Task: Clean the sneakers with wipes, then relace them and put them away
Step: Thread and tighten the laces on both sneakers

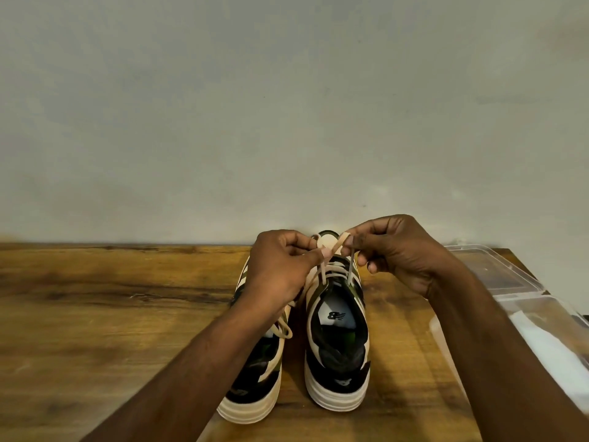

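On the wooden table (95, 298) the right sneaker (338, 339) stands beside its partner (255, 378), heels toward the person. Above its tongue, the left hand (280, 269) and right hand (398, 250) each pinch a lace end (338, 247), probably for tying.

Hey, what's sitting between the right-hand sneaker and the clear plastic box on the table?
Nothing; in the head view, only bare wooden table separates the green-and-cream right sneaker from the clear plastic box. The right forearm passes above that gap.
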The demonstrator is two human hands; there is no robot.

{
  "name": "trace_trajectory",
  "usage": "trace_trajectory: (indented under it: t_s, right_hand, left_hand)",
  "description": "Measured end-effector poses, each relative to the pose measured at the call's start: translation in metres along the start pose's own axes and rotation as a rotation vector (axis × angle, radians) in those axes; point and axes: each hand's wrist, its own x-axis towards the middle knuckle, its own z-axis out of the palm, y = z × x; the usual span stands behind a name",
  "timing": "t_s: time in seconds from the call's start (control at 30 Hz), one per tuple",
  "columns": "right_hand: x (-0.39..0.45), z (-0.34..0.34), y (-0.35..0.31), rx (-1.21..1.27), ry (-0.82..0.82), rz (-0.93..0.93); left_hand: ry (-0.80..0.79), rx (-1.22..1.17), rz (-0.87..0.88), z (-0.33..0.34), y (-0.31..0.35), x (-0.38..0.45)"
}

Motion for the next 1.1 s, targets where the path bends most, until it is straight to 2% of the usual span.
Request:
trace_trajectory:
  t_s: [0.53,0.73,0.97,1.1]
  right_hand:
    - [-0.009,0.009,-0.030,-0.081,0.095,-0.233]
    - [-0.007,0.015,-0.027,-0.082,0.099,-0.215]
    - [-0.006,0.017,-0.027,-0.063,0.121,-0.187]
    - [-0.007,0.017,-0.028,-0.060,0.137,-0.195]
  left_hand:
    - [0.036,-0.136,0.050,-0.001,0.017,0.000]
    - [-0.023,-0.231,-0.022,-0.004,0.022,-0.007]
    - [-0.062,-0.567,-0.162,-0.009,0.025,-0.006]
    - [-0.048,-0.586,-0.154,-0.008,0.027,-0.007]
